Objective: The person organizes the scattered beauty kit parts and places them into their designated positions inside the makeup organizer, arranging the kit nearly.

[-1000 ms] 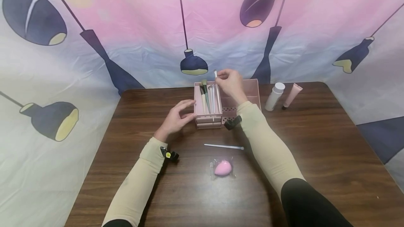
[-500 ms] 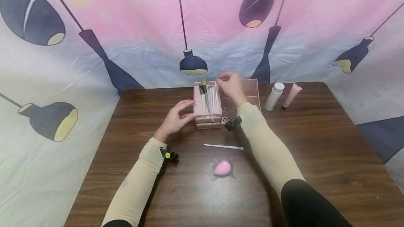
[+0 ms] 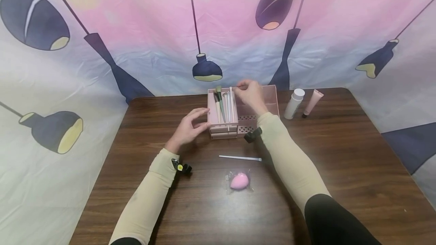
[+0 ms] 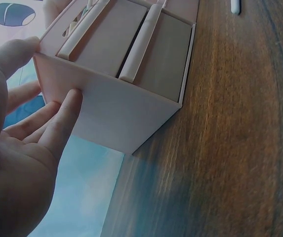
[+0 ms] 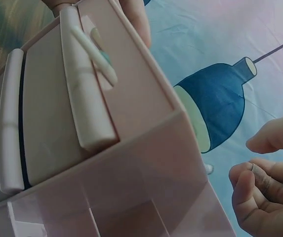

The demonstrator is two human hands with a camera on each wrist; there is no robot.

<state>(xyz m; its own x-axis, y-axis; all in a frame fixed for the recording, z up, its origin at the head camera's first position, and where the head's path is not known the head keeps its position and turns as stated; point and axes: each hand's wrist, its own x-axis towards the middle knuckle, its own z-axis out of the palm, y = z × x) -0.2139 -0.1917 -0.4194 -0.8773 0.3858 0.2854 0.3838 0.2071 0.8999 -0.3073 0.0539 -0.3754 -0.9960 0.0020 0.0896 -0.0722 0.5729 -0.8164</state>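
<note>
A pink makeup organizer [image 3: 223,135] stands at the back of the table, with two drawers below its top tray. Several makeup brushes [image 3: 219,105] lie in that tray; a pale handle end [image 5: 94,54] pokes through the front slot in the right wrist view. My left hand [image 3: 187,127] rests on the organizer's left side, thumb at the front edge and fingers fairly straight along the wall. Over the right compartment, my right hand [image 3: 251,94] is beside a white-tipped brush [image 3: 231,99], thumb and index finger apart, holding nothing. A white brush [image 3: 240,158] lies on the table in front.
Nearer me is a pink makeup sponge [image 3: 240,181] in clear wrapping. A white bottle [image 3: 294,104] and a pink tube [image 3: 312,103] stand right of the organizer. Patterned cloth [image 3: 163,22] hangs behind the wooden table [image 3: 143,180].
My right hand has lowered the white-tipped brush into the top tray and let go of it, moving slightly right. My left hand has stayed against the organizer.
</note>
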